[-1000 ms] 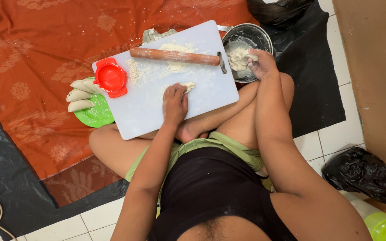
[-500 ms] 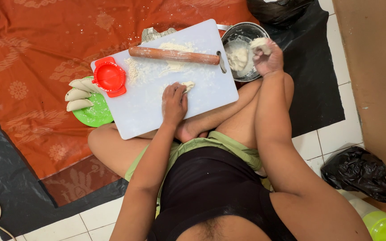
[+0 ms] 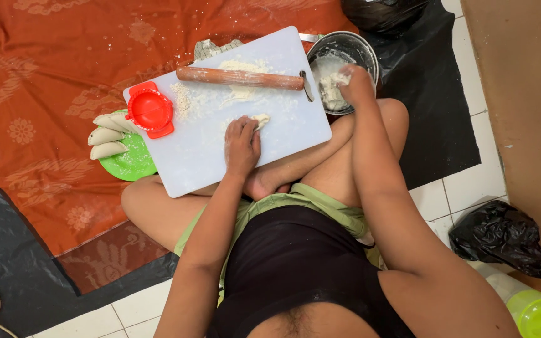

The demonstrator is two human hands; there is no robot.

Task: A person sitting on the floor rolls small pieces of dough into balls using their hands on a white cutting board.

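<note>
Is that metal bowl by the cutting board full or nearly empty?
Nearly empty. The metal bowl shows bare floury walls, with only a small lump of dough at the bottom, where the right hand reaches in.

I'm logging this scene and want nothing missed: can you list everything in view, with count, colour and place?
cutting board: one, white, floured, on the person's lap
rolling pin: one, wooden, across the board's far side
dumpling press: one, red, on the board's left corner
dough piece: one, pale, on the board at the left fingertips
metal bowl: one, silver, holding dough, right of the board
green plate: one, left of the board
folded dumplings: three, pale, on the plate
cloth: one, orange patterned, on the floor
black bag: one, on the tiles at right
left hand: on the board, touching the dough piece
right hand: over the bowl, pinching dough
</note>
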